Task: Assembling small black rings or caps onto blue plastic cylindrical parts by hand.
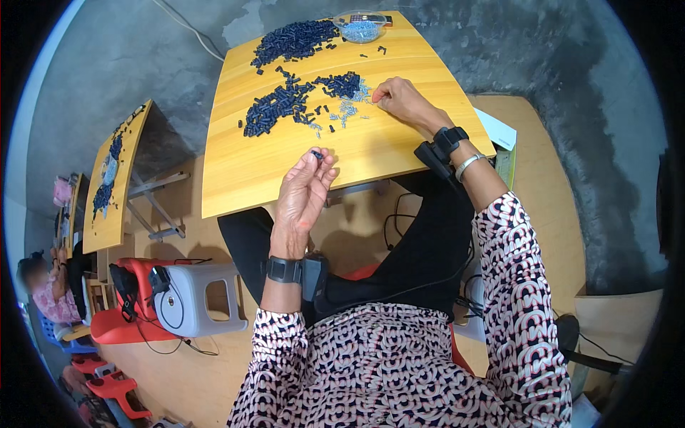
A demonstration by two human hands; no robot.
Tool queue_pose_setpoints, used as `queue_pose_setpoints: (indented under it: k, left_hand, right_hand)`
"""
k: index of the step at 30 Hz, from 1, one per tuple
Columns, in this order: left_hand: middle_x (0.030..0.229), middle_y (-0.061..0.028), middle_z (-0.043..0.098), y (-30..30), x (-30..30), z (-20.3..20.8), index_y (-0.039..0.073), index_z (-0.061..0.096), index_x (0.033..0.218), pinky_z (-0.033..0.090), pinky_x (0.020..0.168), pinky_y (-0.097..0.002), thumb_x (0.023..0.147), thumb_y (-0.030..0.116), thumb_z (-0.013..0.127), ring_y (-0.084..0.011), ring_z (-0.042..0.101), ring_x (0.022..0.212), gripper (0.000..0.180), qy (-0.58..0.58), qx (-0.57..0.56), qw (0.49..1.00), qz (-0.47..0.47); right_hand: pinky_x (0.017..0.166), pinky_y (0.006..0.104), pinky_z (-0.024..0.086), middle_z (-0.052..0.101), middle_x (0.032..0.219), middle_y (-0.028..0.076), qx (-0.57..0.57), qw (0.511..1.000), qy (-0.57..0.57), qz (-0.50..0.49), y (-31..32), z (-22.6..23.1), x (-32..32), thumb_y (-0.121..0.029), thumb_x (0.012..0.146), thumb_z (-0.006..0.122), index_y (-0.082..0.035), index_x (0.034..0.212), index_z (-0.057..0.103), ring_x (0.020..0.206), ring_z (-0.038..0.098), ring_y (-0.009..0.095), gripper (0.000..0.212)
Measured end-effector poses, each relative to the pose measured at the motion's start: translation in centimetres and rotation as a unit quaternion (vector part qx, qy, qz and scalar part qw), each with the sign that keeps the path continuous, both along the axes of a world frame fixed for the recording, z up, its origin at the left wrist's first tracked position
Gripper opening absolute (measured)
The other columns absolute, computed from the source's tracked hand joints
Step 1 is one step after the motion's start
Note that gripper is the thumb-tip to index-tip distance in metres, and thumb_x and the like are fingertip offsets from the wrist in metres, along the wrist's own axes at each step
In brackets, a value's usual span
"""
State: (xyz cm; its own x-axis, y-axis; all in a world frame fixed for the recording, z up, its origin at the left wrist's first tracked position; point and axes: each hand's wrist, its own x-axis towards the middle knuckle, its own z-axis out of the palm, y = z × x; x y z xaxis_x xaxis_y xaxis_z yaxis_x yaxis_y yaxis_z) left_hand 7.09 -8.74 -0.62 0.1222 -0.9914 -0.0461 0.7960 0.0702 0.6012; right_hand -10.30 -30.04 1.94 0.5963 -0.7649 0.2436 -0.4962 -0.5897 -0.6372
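Both hands are over the yellow table (264, 167): the left hand (303, 187), palm up by the front edge, pinches a small black piece (317, 155), perhaps to keep it in sight; the right hand (405, 100) bunches its fingertips beside loose silver pieces, and whether they grip one cannot be told. From the left, the near black heap (275, 112) lies probably for easy reach, the far black heap (296, 43) likely as stock. Next, the silver pieces (347, 111) spread thinly, seemingly for single picking; behind, a clear bowl (342, 17) presumably contains more.
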Motion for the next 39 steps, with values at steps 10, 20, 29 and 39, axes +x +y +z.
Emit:
queue_pose_setpoints:
  k: [10,20,29,39]
  left_hand:
    - [0.099,-0.0072,0.059,0.2,0.0,0.0,0.003,0.057,0.099,0.047,0.080,-0.0289,0.091,0.013,0.052,-0.0154,0.056,0.092,0.014,-0.003,0.004,1.000,-0.003]
    - [0.099,-0.0069,0.058,0.3,-0.3,0.2,0.002,0.056,0.099,0.047,0.080,-0.0293,0.090,0.014,0.053,-0.0152,0.056,0.092,0.015,-0.009,-0.004,1.000,-0.004]
    - [0.097,-0.0087,0.059,0.4,-0.2,0.3,0.000,0.056,0.099,0.048,0.078,-0.0275,0.090,0.012,0.053,-0.0155,0.057,0.089,0.016,0.006,-0.001,1.000,0.002]
    - [0.092,-0.0090,0.059,0.9,-0.6,0.5,-0.001,0.056,0.098,0.049,0.075,-0.0261,0.090,0.007,0.052,-0.0143,0.057,0.080,0.013,0.081,-0.009,0.997,-0.018]
  right_hand:
    - [0.062,0.0321,0.046,0.064,0.073,0.015,0.022,1.000,-0.011,-0.005,0.5,0.3,0.4,-0.007,0.079,0.059,0.005,0.084,0.064,0.069,0.061,0.020,0.014]
    - [0.058,0.0364,0.045,0.058,0.064,0.020,-0.033,0.998,0.005,-0.046,0.6,-0.1,0.6,-0.006,0.073,0.056,0.007,0.073,0.060,0.061,0.059,0.027,0.014]
    - [0.059,0.0396,0.046,0.057,0.063,0.025,-0.072,0.994,0.040,-0.066,1.6,0.5,0.1,-0.002,0.069,0.052,0.007,0.067,0.057,0.061,0.059,0.033,0.011]
    - [0.065,0.0422,0.046,0.058,0.071,0.024,-0.163,0.983,0.082,-0.011,1.7,0.3,0.3,0.004,0.069,0.051,0.006,0.075,0.058,0.073,0.058,0.038,0.010]
